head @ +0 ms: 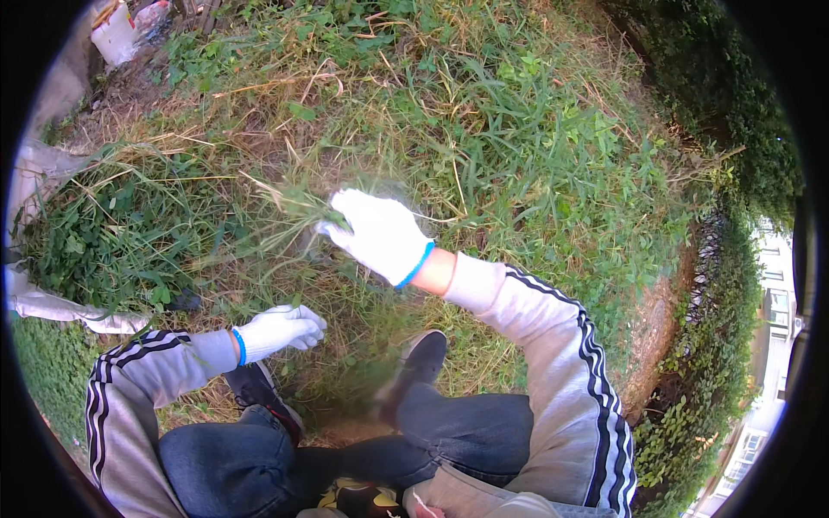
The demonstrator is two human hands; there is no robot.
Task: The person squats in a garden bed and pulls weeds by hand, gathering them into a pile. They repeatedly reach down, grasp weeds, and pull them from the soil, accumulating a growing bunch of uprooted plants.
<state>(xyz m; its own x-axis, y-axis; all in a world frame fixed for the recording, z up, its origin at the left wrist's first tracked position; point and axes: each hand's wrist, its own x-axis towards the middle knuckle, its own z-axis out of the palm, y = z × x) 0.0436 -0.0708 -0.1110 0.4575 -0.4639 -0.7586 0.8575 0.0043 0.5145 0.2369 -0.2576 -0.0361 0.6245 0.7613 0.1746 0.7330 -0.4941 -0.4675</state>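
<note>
My right hand (382, 236), in a white knit glove with a blue cuff, grips a tuft of pulled grass (295, 210) above the weedy ground. Long blades stick out of the fist to the left. Lower and to the left, my left hand (285, 330) wears a matching glove. Its fingers are loosely curled together, and nothing shows in them; the palm is hidden. It hovers over the shoe (259, 388) on that side. Left of both hands lies a heap of green weeds (110, 246) on white sheeting (116, 322).
Taller grass (518, 142) grows thickly ahead and to the right. A white bucket (115, 35) stands at the far upper left. Dry stems (703, 165) jut out near a leafy hedge (719, 324) on the right. My other shoe (424, 356) is close below the right hand.
</note>
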